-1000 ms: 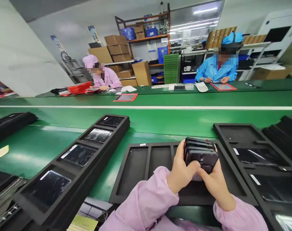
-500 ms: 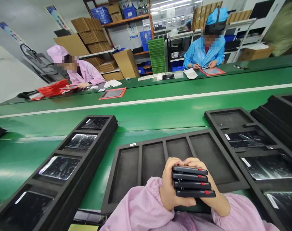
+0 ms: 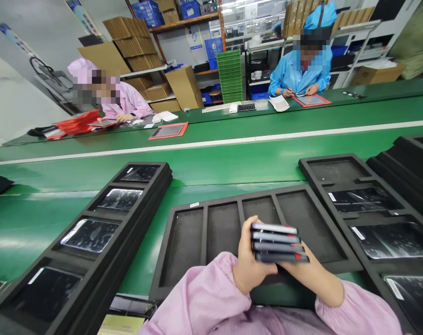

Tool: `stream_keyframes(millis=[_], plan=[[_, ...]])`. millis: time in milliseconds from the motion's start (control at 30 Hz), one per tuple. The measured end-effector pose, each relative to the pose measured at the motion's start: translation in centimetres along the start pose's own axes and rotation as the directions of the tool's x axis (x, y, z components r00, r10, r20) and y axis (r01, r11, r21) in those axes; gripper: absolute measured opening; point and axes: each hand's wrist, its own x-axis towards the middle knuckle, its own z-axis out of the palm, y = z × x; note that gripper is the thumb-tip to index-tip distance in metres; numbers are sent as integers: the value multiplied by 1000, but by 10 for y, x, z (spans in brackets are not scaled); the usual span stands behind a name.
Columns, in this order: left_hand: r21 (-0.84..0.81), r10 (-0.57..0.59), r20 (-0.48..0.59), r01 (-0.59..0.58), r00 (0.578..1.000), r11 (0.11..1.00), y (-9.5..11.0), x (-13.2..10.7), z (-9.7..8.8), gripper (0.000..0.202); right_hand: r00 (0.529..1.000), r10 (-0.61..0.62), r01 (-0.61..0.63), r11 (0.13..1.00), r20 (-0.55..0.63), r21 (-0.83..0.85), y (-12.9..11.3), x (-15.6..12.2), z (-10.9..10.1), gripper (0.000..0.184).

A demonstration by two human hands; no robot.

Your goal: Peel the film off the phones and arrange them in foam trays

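Both my hands hold a stack of several dark phones [image 3: 277, 243] with small red side buttons, edge-on toward me. My left hand [image 3: 250, 265] wraps the stack's left end, fingers closed round it. My right hand [image 3: 302, 272] supports the stack from below and the right, thumb on the lowest phone. The stack hovers over a black foam tray [image 3: 194, 242] with several empty slots, lying right in front of me on the green bench.
A stack of black trays holding glossy screens [image 3: 93, 235] stands at the left, another tray with screens [image 3: 375, 204] at the right. Beyond runs a green conveyor belt [image 3: 232, 153]. Two seated people, one in pink [image 3: 128, 102] and one in blue [image 3: 295, 74], work across it.
The stack has been turned from end-on to edge-on and brought lower and closer to me. My view has tilted down and a little left.
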Motion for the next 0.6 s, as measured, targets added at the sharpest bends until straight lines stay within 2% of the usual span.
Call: stream_keyframes(millis=[67,133,200,267,400,500,600], plan=[[-87,-196,-81,189,977,978,8,16,10,70,998,69,-68,996,13,-64,-17,1,-6,32],[-165,-394,-136,371,909,914,11,30,19,61,985,150,-139,982,83,-131,-34,2,-13,43],[-170,-476,-180,449,861,877,7,38,25,55,959,240,-207,957,151,-205,-45,5,-17,65],[-109,-455,-237,442,858,890,-1,41,26,43,942,300,-256,932,151,-257,-45,9,-16,76],[-19,-357,-295,368,886,930,-15,50,20,29,934,338,-308,927,118,-216,-28,11,-5,71],[19,-274,-252,288,928,957,-19,68,17,23,951,297,-281,945,82,-166,-16,8,0,71],[23,-230,-148,236,962,971,-21,87,17,21,981,192,-189,972,8,-137,-10,4,0,66]])
